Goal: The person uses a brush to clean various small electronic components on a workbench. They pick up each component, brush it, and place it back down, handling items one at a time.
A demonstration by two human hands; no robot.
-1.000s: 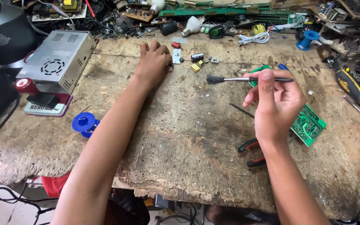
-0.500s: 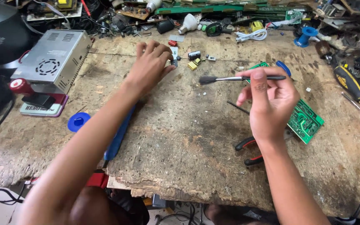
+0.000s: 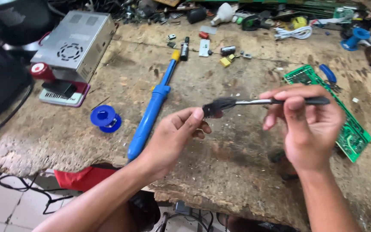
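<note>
My right hand (image 3: 308,129) holds a small black-handled brush (image 3: 275,101) level above the worn wooden bench (image 3: 86,141), bristles pointing left. My left hand (image 3: 174,137) has its fingertips on the dark bristle tip (image 3: 217,106). A blue soldering iron (image 3: 153,107) lies on the bench just left of my left hand. A green circuit board (image 3: 351,131) lies to the right, partly hidden behind my right hand.
A grey metal power supply box (image 3: 76,43) and a red-topped item on a pink base (image 3: 59,88) stand at the left. A blue solder spool (image 3: 105,118) lies near them. Small parts, cables and tools crowd the far edge. Red-handled pliers (image 3: 280,157) peek out under my right hand.
My left hand has drawn back from the small parts at the far side and come to the brush tip. The soldering iron it was covering now lies in view. The view has shifted closer.
</note>
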